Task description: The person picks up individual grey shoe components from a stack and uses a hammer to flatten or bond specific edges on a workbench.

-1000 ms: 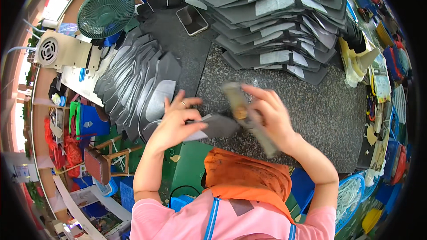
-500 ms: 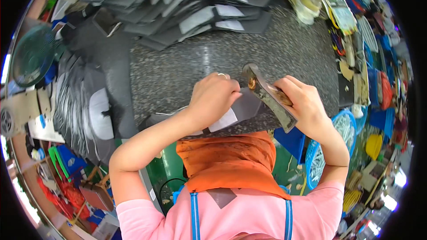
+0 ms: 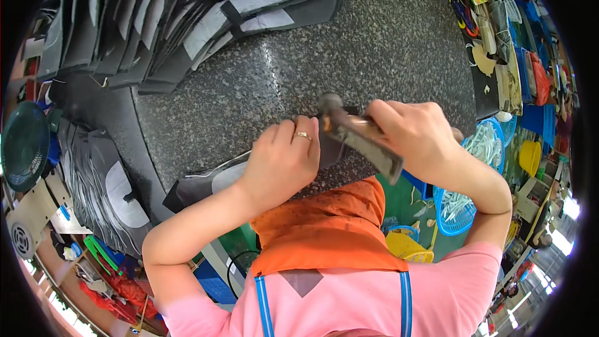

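My right hand [image 3: 409,134] is closed round the wooden handle of a hammer [image 3: 373,146] with a long, worn metal head. Its round striking face is just beside the fingertips of my left hand [image 3: 284,156], over a dark grey sheet piece [image 3: 194,192]. Curled fingers of my left hand hold this piece down along the near edge of the stone-topped table [image 3: 293,75]. A white patch [image 3: 231,178] on the piece shows left of my wrist. The hand and hammer hide much of the piece, and whatever lies under the striking face is hidden.
Many-layered stacks of dark grey pieces with white patches [image 3: 268,20] cover the far left. Another bundle [image 3: 93,187] lies at the left beside a green fan [image 3: 25,143]. Right of the table stands a blue basket [image 3: 458,221] of pale strips. Below is a yellow basket [image 3: 409,246].
The hammer has moved left and its striking face is now close to my left fingertips. My left hand has shifted slightly nearer to me. The whole view has turned, shifting the stacks leftward.
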Motion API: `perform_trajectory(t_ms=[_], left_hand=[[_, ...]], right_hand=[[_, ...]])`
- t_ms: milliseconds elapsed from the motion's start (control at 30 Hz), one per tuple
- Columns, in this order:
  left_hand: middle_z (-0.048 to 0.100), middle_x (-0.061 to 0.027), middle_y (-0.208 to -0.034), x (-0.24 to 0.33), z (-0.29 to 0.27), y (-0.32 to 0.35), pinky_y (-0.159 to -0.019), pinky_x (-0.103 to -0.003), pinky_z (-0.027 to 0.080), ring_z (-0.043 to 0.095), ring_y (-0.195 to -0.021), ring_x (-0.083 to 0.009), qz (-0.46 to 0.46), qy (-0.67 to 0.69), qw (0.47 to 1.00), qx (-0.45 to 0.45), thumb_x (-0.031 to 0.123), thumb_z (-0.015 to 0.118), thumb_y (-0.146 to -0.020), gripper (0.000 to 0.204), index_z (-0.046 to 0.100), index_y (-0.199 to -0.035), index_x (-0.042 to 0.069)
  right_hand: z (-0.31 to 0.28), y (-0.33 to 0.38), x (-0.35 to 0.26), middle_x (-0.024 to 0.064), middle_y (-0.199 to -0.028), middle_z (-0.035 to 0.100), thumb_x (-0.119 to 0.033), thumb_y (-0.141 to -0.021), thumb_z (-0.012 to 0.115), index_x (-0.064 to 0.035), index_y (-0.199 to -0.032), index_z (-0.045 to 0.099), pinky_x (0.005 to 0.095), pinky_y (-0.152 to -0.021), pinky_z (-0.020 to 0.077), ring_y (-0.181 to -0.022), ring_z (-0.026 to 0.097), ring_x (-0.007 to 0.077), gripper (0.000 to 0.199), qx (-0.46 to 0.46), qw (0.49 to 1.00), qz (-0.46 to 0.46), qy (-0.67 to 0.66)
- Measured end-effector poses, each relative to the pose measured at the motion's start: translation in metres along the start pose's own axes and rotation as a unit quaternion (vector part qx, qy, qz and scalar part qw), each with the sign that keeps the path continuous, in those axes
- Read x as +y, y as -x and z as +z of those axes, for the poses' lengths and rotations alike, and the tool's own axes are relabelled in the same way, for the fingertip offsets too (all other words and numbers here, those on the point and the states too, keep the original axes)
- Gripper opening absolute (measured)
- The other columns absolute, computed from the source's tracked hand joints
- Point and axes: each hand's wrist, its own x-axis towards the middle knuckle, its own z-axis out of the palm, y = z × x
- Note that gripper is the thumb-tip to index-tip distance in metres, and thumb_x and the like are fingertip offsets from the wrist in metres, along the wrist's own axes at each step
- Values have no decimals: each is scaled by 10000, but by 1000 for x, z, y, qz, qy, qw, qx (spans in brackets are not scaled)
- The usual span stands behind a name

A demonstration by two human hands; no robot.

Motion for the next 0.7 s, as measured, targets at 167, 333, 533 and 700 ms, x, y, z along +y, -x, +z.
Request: perform_trajectory(t_ms=[167,333,533,700], left_hand=[[636,-115,-834,-26,-6,14,-635,-359,490,617,-716,-280,-148,257,955,3,12,662,-768,118,660,-884,-8],[611,-87,-825,-5,0,24,-637,-362,489,609,-739,-264,-60,39,996,51,11,700,-741,192,676,-929,44],[588,-101,-806,-15,-2,41,-621,-370,482,594,-712,-264,-141,198,968,58,-21,688,-721,199,663,-914,24],[604,-97,-875,-2,-10,43,-593,-371,464,605,-736,-273,-34,31,998,40,-16,649,-723,127,632,-848,-2]], right_hand=[[13,-7,6,79,-563,550,-266,-862,648,-61,-796,486,404,-431,467,-508,604,288,269,-32,999,-24,20],[20,-15,-6,75,-584,565,-239,-833,667,-67,-819,488,406,-443,474,-527,613,285,248,-37,999,-21,13],[27,-8,-7,72,-601,575,-234,-838,662,-79,-812,493,409,-439,473,-528,616,282,230,-28,999,-26,14],[22,-9,-20,81,-600,576,-208,-833,651,-87,-812,496,409,-452,482,-536,618,288,198,17,999,-9,-30]])
